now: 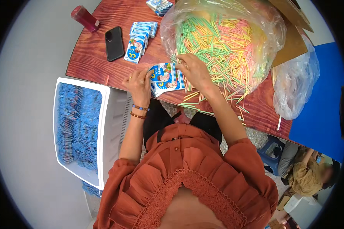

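Note:
My left hand (140, 87) grips the left edge of a small blue-and-white packet (161, 72) near the front of the table. A second packet (165, 84) of the same kind lies partly under it. My right hand (195, 72) is at the right end of the upper packet, fingers curled together; what they hold, if anything, is hidden. Just beyond this hand, many thin green, yellow and pink sticks (218, 49) fill a large clear plastic bag (172, 26). Several loose sticks (191, 105) have spilled onto the table below my right wrist.
More packets (137, 44) lie in an overlapping row beside a black phone (114, 44). Another packet stack (159, 7) and a red-capped jar (85, 18) stand farther back. At left is a white bin (103, 126) of blue packets. A cardboard box (290, 45) and crumpled plastic bag (294, 84) are at right.

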{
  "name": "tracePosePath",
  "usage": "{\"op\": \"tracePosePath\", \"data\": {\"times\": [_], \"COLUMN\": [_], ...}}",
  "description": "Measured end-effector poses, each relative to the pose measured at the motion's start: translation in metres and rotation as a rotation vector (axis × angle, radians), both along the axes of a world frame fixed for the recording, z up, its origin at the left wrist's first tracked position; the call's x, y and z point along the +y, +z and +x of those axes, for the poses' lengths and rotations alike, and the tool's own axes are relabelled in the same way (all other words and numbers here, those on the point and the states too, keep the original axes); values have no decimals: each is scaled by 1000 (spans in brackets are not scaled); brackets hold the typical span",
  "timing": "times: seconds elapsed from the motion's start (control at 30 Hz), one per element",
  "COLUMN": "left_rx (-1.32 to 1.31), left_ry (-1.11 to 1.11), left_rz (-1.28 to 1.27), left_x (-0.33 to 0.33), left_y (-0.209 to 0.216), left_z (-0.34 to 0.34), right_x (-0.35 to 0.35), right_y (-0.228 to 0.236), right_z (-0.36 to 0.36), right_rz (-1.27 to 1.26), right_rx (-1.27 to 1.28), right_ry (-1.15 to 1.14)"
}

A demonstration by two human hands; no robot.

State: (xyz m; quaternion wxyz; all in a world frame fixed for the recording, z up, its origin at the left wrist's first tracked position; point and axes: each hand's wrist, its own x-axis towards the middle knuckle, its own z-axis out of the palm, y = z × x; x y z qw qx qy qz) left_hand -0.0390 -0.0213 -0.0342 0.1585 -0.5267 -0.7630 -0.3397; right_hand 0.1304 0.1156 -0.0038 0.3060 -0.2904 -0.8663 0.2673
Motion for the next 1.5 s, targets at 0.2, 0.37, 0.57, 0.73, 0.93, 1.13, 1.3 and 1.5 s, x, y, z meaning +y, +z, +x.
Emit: {"op": "tracePosePath", "data": {"times": [0.2,0.37,0.57,0.73,0.93,1.13,1.3,1.5], "left_rx": [-1183,-1461,-1490,-1531,-1674,-1797,-1849,-1844], "left_ry": [-276,-348,-291,-225,-234,-249,-282,-279], "left_rz": [229,303,287,398,446,362,335,289], "left_x": [-1,9,15,17,23,18,22,21], "left_y": [19,33,28,23,25,19,28,19], "left_z": [3,24,44,52,55,47,55,49], "right_x": [-5,-8,-10,-13,-13,-3,-7,-6], "right_y": [5,9,-5,3,3,9,20,25], "right_z": [-13,0,12,13,16,36,41,42], "right_rz": [-760,-821,-860,-747,-703,-823,-152,-190], "right_rx": [206,336,383,382,381,683,303,399], "right_ry": [173,168,120,66,30,145,295,209]}}
